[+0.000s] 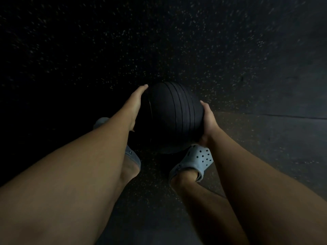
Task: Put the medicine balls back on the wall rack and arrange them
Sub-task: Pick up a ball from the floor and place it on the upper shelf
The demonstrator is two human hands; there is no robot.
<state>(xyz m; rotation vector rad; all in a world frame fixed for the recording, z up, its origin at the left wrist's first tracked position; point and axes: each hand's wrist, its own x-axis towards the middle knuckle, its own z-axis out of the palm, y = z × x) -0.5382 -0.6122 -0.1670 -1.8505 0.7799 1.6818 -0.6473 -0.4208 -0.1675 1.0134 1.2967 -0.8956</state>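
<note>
A black medicine ball (pixel 170 117) with ribbed grooves across its top sits between my palms, held above the floor in the middle of the view. My left hand (pixel 135 105) lies flat against the ball's left side, fingers stretched forward. Against the lower right side, my right hand (pixel 208 121) cups the ball. Both arms reach down toward it. The wall rack is not in view.
Dark speckled rubber flooring (pixel 106 50) fills the view, with a seam (pixel 283 115) running across at the right. My feet in pale blue perforated clogs stand under the ball: right clog (pixel 196 161), left clog (pixel 131 156).
</note>
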